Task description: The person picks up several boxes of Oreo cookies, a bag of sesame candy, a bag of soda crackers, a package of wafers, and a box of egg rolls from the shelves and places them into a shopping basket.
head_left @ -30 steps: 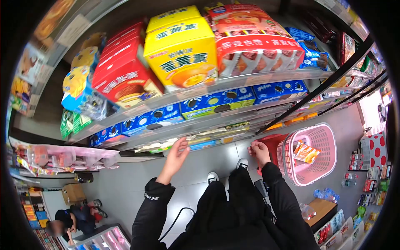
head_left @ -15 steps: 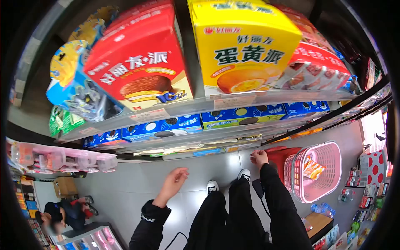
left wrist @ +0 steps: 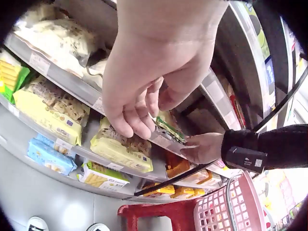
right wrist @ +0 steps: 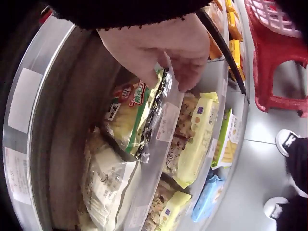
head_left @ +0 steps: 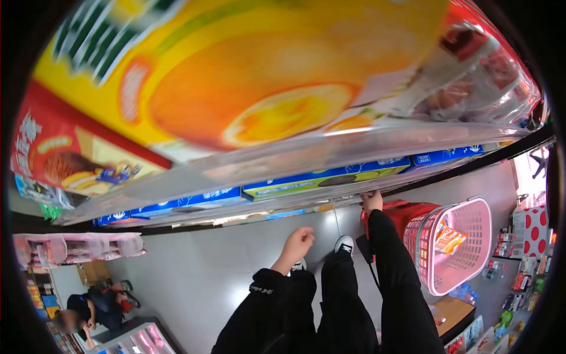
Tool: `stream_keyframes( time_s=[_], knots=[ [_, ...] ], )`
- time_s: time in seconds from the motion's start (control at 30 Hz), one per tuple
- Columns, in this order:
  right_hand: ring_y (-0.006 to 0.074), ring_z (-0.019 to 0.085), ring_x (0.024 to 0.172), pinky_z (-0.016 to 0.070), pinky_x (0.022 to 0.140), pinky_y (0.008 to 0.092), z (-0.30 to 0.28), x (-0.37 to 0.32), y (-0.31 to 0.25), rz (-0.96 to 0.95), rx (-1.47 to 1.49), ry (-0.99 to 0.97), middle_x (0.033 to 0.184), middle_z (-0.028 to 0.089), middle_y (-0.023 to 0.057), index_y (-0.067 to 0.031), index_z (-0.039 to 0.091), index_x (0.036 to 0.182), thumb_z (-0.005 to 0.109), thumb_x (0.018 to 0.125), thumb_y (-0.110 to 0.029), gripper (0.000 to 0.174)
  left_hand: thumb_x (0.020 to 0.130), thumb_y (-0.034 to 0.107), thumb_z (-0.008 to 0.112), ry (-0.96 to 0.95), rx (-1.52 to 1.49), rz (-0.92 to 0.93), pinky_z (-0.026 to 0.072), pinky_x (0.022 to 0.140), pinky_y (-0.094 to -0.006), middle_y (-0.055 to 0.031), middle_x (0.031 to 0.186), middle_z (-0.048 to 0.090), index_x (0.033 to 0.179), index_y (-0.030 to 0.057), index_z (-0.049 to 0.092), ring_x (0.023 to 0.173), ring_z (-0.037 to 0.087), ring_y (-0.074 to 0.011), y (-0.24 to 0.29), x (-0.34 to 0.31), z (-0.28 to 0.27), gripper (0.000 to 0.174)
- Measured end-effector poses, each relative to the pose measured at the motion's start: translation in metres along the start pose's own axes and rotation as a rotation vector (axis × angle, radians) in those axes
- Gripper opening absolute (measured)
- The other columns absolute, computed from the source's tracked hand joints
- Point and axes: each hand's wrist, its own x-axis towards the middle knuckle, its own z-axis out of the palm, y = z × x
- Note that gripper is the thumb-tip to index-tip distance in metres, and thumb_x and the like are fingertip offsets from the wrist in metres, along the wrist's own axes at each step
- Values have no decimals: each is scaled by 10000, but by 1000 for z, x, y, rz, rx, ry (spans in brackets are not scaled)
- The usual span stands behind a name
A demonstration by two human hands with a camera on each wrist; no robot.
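Note:
My right hand (right wrist: 163,45) reaches to the front edge of a low shelf. Its thumb and fingers pinch the end of a green-and-yellow snack bag (right wrist: 130,110), which lies on the shelf behind the clear price strip (right wrist: 168,115). From the left wrist view, the same bag (left wrist: 168,127) is partly behind my left hand (left wrist: 159,62). The left hand hangs in front of the shelves with loosely curled fingers and holds nothing. In the head view, the left hand (head_left: 296,242) is over the floor and the right hand (head_left: 372,202) is at the shelf's lower edge.
A pink basket (head_left: 488,248) with an orange packet inside sits by a red stool (left wrist: 163,209) on the right. Yellow cookie packs (left wrist: 48,113) line the shelf below. A large yellow box (head_left: 236,35) crowds the head view's top. A person (head_left: 88,310) sits lower left.
The head view has come much closer to the shelf boxes. My right hand has moved forward to the shelf edge; the left hand has shifted right.

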Motion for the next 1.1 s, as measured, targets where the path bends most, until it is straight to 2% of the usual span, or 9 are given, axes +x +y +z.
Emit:
stream_keyframes(
  time_s=[0.2, 0.27, 0.4, 0.47, 0.57, 0.67, 0.73, 0.83, 1.1],
  knots=[
    [263, 547, 767, 425, 682, 319, -7, 3, -18, 70, -101, -42, 809, 567, 138, 30, 505, 839, 678, 601, -123, 331, 751, 36, 463, -52, -15, -19, 446, 622, -250, -99, 805, 562, 973, -1, 484, 674, 553, -154, 5, 9, 16, 226],
    [118, 525, 692, 424, 601, 239, -25, -11, -49, 212, 69, -161, 758, 558, 60, 12, 518, 803, 660, 634, -84, 241, 757, 47, 455, -69, -83, 6, 452, 622, -250, -94, 817, 560, 970, 0, 488, 680, 553, -153, 4, 11, 21, 222],
    [99, 523, 673, 436, 599, 219, -58, -25, -60, 209, 471, -388, 737, 539, 21, -41, 499, 788, 593, 697, -55, 131, 794, 108, 436, -96, -245, -278, 444, 694, -282, -121, 914, 530, 1012, 14, 472, 811, 529, -176, 28, 14, 26, 240],
    [81, 511, 662, 442, 611, 211, -72, -35, -60, 165, 810, -533, 737, 520, 2, -57, 485, 771, 544, 719, -6, 94, 824, 243, 432, -14, -673, -399, 410, 785, -338, -149, 998, 495, 1050, 20, 444, 906, 499, -227, 27, 19, 33, 318],
    [88, 515, 657, 440, 606, 181, -93, -57, -64, 206, 1126, -652, 749, 521, 17, -59, 449, 796, 478, 743, 26, 104, 820, 323, 448, -15, -944, -446, 343, 867, -388, -169, 1078, 441, 1086, 24, 404, 1004, 438, -263, 10, 41, 48, 403],
    [88, 515, 665, 431, 577, 177, -99, -77, -56, 231, 1170, -561, 757, 524, 27, -60, 442, 798, 466, 751, 24, 99, 789, 402, 484, -94, -992, -424, 308, 905, -406, -161, 1104, 405, 1138, 19, 326, 1052, 394, -280, 15, 56, 65, 543],
    [72, 513, 679, 426, 588, 184, -105, -94, -57, 227, 1142, -540, 766, 525, 13, -60, 451, 818, 473, 751, 24, 110, 798, 398, 474, -133, -1052, -401, 332, 877, -414, -112, 1107, 416, 1138, 57, 354, 1054, 397, -249, 24, 58, 75, 496],
    [50, 485, 670, 399, 598, 171, -119, -115, -48, 217, 1102, -585, 759, 504, -10, -63, 452, 798, 484, 731, 44, 130, 817, 333, 469, -126, -773, -379, 391, 798, -382, 18, 1090, 439, 1119, 156, 408, 1006, 427, -150, 40, 51, 80, 356],
    [40, 489, 725, 396, 666, 185, -189, -185, -52, 215, 823, -708, 763, 513, -34, -48, 490, 787, 554, 730, 8, 102, 833, 166, 445, -251, -861, -348, 404, 812, -389, -56, 1168, 400, 1256, 99, 230, 1038, 433, -200, 49, -23, 97, 480]
  ],
)
